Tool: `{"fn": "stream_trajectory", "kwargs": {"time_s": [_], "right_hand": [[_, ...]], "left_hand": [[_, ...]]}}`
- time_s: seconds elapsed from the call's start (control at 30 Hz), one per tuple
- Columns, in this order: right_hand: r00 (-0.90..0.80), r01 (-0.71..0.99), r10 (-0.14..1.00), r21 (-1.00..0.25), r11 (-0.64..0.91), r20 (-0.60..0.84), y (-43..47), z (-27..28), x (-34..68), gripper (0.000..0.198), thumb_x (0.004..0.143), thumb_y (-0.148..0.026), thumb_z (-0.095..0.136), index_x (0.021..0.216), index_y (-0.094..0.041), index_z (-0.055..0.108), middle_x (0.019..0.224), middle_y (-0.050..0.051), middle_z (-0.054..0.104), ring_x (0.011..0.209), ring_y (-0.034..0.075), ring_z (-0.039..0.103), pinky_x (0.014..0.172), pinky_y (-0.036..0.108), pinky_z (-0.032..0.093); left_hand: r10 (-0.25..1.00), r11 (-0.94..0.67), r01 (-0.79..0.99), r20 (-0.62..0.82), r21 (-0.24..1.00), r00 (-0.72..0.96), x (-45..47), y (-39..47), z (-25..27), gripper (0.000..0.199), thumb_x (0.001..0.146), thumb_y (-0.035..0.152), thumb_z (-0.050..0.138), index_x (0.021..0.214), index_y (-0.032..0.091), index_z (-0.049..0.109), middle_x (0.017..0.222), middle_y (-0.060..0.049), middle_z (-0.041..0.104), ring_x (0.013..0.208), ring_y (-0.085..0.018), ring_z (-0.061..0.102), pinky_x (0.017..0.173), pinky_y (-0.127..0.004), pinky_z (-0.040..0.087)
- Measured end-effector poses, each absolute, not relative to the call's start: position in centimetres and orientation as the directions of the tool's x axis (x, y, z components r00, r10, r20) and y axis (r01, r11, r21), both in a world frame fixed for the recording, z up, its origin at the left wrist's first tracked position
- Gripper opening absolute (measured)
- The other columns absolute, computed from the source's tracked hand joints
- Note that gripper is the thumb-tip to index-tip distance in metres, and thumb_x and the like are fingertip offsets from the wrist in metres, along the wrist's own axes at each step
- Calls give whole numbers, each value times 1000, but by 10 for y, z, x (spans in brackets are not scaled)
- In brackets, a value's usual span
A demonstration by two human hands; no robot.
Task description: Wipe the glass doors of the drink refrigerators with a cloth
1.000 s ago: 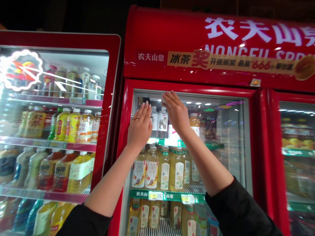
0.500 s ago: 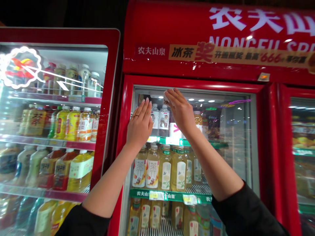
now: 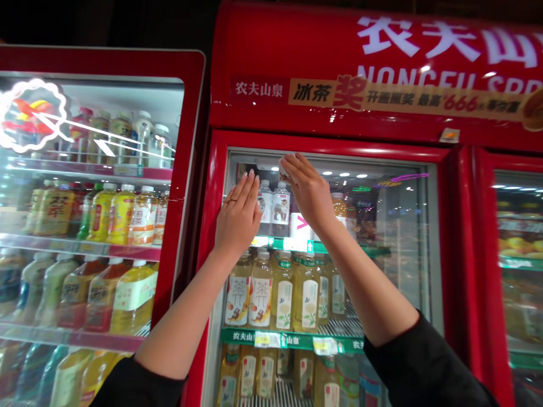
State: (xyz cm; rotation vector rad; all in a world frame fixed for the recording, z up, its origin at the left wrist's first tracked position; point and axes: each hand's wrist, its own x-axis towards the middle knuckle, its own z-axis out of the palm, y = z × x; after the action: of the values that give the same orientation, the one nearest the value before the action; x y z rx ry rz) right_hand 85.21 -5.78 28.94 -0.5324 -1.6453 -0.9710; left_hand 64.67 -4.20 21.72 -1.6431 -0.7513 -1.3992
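Observation:
My left hand [image 3: 237, 215] lies flat against the glass door [image 3: 403, 271] of a red drinks cooler, fingers stretched out and pointing up, a thin ring on one finger. Near the top of the same pane, my right hand [image 3: 309, 195] is bent with its fingers together, pressing a small pale piece [image 3: 283, 169] to the glass. It looks like crumpled cloth or paper, mostly hidden under the fingers. Behind the glass, between the hands, stand clear bottles [image 3: 280, 204]. Lower down are tea bottles [image 3: 260, 291] on a green-edged shelf [image 3: 292, 340].
A second cooler [image 3: 190, 141] full of bottled drinks stands on the left, with a lit round sign reflected in its glass. Another red-framed door [image 3: 475, 254] is to the right. Above the hands runs a red header [image 3: 275, 45] with a promotional strip [image 3: 309, 92].
The view has shifted slightly, so the coolers sit a little further left. Both hands stay at nearly the same spots on the glass.

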Motion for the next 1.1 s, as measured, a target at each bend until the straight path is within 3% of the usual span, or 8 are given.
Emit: {"fn": "stream_trajectory", "kwargs": {"time_s": [0.1,0.33,0.67,0.9,1.1], "right_hand": [[-318,752,-143,341,564,937,-60,282,870,51,109,-12,51,151,-31,71,158,2,71,159,28,55,132,52,53],[-159,786,-164,226,576,973,-50,306,882,53,105,-15,57,152,-37,70,156,1,72,160,36,53,135,63,47],[-300,766,-110,308,564,948,-65,283,890,54,104,-14,52,149,-38,73,152,-2,75,157,30,57,132,53,53],[-174,780,-174,243,576,969,-49,304,889,50,104,-18,52,148,-34,73,154,2,73,159,37,53,131,63,49],[-260,757,-128,285,588,957,-55,296,871,56,102,-16,51,151,-37,70,153,0,74,160,34,53,130,61,52]], "left_hand": [[-79,-479,852,977,-213,200,647,-41,217,63,110,16,42,174,18,38,179,-10,43,170,-25,35,143,-49,32],[-102,-481,849,975,-220,196,647,-38,217,65,111,16,40,176,21,34,179,-9,43,170,-25,35,143,-50,33],[-101,-465,856,975,-224,200,647,-37,216,67,111,16,40,177,21,31,181,-9,40,171,-24,32,143,-49,30],[-64,-454,867,978,-205,198,649,-39,216,67,111,16,39,177,21,30,181,-9,40,171,-23,31,144,-49,29],[-50,-465,861,978,-203,203,647,-40,217,69,110,16,38,178,22,27,182,-7,38,172,-23,29,144,-49,27]]}}
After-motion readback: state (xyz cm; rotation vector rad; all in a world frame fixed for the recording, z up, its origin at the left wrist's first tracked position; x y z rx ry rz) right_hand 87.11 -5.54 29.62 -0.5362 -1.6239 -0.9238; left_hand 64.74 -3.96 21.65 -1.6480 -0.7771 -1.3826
